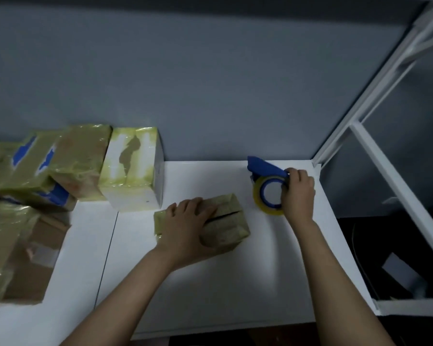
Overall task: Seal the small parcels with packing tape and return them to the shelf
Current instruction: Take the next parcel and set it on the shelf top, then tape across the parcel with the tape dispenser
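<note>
A small brown parcel (225, 221) lies on the white table (210, 290), with a dark slit between its top flaps. My left hand (185, 226) lies over its left part, fingers curled on the top and thumb at the near side. To the right, a blue tape dispenser (265, 171) with a roll of yellowish clear tape (260, 196) stands on the table. My right hand (298, 193) grips the dispenser at the roll's right side.
Several taped parcels (80, 158) are stacked at the table's left, and a white box wrapped in tape (133, 171) stands beside them. A larger taped box (15, 253) sits near left. A white metal shelf frame (385, 156) rises at the right against the grey wall.
</note>
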